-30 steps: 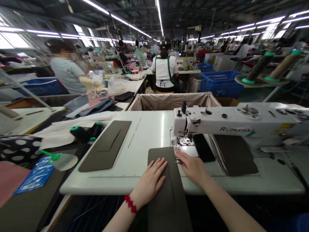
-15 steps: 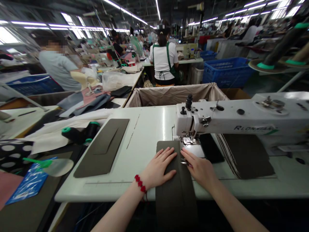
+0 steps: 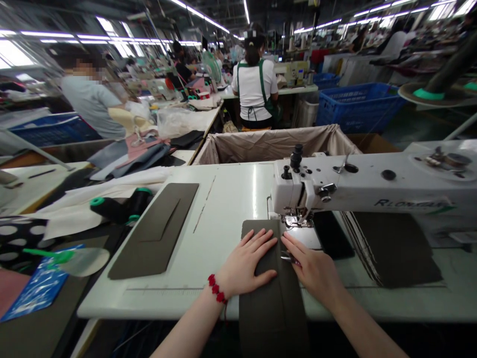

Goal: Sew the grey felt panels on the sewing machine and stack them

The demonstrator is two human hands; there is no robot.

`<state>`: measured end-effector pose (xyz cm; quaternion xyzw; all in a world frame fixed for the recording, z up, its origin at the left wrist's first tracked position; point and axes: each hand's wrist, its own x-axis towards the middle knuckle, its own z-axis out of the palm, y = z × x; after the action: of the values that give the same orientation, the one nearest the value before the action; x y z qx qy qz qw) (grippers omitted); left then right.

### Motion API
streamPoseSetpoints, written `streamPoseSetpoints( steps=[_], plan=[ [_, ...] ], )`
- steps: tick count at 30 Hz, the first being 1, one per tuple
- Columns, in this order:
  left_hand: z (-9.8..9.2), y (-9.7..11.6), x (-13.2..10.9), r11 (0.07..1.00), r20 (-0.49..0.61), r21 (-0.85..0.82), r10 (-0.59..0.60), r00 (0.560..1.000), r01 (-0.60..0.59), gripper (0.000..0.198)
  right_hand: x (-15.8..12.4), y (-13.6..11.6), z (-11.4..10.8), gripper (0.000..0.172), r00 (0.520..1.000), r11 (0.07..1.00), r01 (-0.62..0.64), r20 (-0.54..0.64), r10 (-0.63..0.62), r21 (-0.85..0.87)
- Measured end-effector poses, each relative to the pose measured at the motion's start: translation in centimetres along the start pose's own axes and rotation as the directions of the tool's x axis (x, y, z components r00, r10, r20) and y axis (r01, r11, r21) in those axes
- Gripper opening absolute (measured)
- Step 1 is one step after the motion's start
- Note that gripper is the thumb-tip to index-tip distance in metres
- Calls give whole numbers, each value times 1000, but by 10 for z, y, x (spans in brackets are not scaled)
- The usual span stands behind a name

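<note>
My left hand [image 3: 250, 263], with a red bracelet at the wrist, lies flat with fingers spread on a dark olive fabric panel [image 3: 274, 313]. The panel reaches from beside the needle area over the table's front edge. In my right hand [image 3: 316, 273] is a small pair of thread snips [image 3: 287, 257], blades pointing left; its fingertips rest at the panel's right side. The white sewing machine [image 3: 357, 186] stands just beyond, its presser foot [image 3: 300, 219] right of the panel's far end. Another olive panel [image 3: 158, 233] with a slit lies at the left.
Right of the needle, a black flat object [image 3: 332, 236] and a stack of olive pieces [image 3: 400, 248] lie under the machine arm. Black thread cones [image 3: 112, 210] sit left. A fabric-lined bin [image 3: 276, 144] stands behind the table. A person in a green apron [image 3: 255, 92] sits beyond.
The view has shifted slightly, so the machine appears a little further right and lower. Both hands keep nearly the same place on the panel.
</note>
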<state>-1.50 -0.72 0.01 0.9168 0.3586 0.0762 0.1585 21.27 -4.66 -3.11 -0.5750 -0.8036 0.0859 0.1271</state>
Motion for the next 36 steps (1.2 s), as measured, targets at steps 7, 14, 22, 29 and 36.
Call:
streamPoseSetpoints(
  steps=[7,14,22,29,36],
  plan=[
    [1,-2,0,1000,3,1,8,1000,-8,73,-1,0,0,58,1000,1000,-1,-3,1,-13],
    [4,-3,1,1000,-18,-10,2,1000,-2,73,-1,0,0,57,1000,1000,1,-5,-1,-4],
    [4,-4,0,999,-43,-41,-11,999,10,68,-2,-3,-3,57,1000,1000,2,-10,-2,8],
    [2,-5,-1,999,-45,-53,7,999,-10,54,-3,-2,-3,57,1000,1000,-3,-11,3,-28],
    [3,-5,-1,998,-75,-62,-8,997,4,40,-3,0,-3,55,1000,999,5,-7,-5,-49]
  ],
)
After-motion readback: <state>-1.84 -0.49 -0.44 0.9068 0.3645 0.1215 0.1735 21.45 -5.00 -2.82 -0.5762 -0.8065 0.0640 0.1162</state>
